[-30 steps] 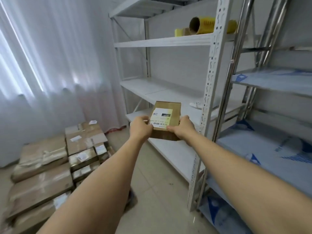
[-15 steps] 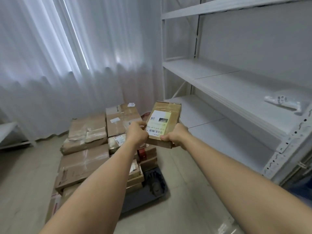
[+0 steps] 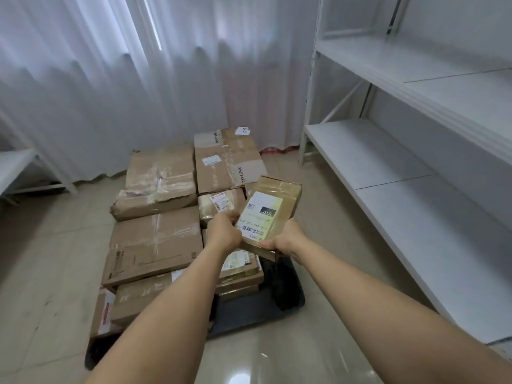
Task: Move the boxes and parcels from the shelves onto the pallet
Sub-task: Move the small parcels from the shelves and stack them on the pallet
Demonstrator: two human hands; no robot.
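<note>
Head view now faces the pallet (image 3: 257, 314) at the centre of the frame, where a second ago it faced the white shelves (image 3: 410, 173), which have slid to the right edge. The person has turned away from the shelving with the small parcel (image 3: 270, 214), and it now hangs in the air above the stacked boxes (image 3: 158, 239) instead of in front of the shelf boards.

Both arms reach forward. The left hand (image 3: 223, 234) grips the parcel's near left corner, fingers curled under it and thumb on the label. The right hand (image 3: 285, 241) grasps the near right corner, thumb along the front edge. The parcel is tilted, label up, its far end raised, and it touches nothing below.

Cardboard boxes cover the left and far parts of the pallet; smaller parcels are stacked in the middle, partly hidden by the left forearm. A bare dark strip of pallet shows at lower right of the stack.

By my judgement the carry is nearly over: what remains is lowering the parcel onto the small stack or that bare strip, then letting go.
</note>
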